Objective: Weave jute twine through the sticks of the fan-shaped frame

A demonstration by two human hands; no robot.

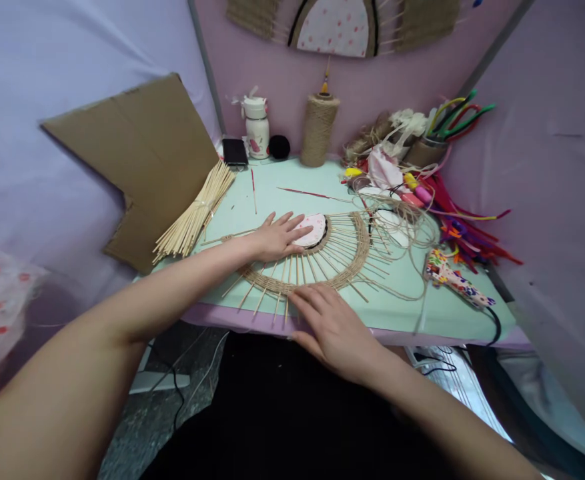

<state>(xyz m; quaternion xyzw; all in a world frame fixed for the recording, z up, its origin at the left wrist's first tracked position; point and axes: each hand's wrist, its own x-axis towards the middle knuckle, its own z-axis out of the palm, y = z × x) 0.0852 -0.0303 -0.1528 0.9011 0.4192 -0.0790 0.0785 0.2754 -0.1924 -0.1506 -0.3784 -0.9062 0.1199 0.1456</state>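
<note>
A half-round weaving of thin sticks and brown twine [357, 257] lies on the pale green tabletop [272, 183], its sticks fanning out from a dotted white centre piece [316, 230]. My left hand [278, 239] rests flat, fingers spread, on the left part of the centre and sticks. At the near edge of the woven band is my right hand [329, 323], fingers stretched over the twine and stick ends, thumb apart below. Its fingertips touch the band; part of the band is hidden beneath them. Loose twine [407, 227] trails from the weaving to the right.
A stick bundle [197, 213] and cardboard [147, 147] stand left. Behind are a bottle [257, 130], a black ball [279, 147] and a twine spool [319, 130]. Pipe cleaners [465, 233] and a patterned glue gun [457, 280] lie right. Thin red-handled tools [305, 193] lie behind the weaving.
</note>
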